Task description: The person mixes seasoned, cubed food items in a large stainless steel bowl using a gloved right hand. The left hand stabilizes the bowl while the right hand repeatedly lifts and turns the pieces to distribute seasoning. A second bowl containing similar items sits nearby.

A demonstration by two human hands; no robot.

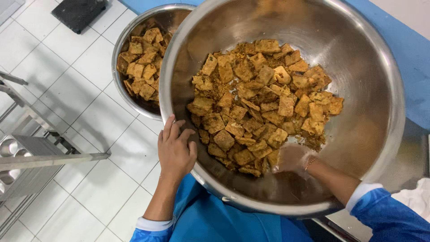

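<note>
- The left hand (175,150) presses flat, fingers together, on the outside of the big steel bowl (371,67) near its rim, steadying it.
- The right hand (290,157) is inside that bowl in a thin clear glove, fingers loosely curled into the edge of the heap; it looks blurred.
- There are 2 bowls. The big 1 is tipped toward the person, above the white tile floor (67,76).
- The small bowl (117,76) sits behind, partly hidden.
- Brown square chips (264,98) with crumbly spice fill both, too many to count.
- The chips look well coated already, though loose crumbs sit at the bottom.
</note>
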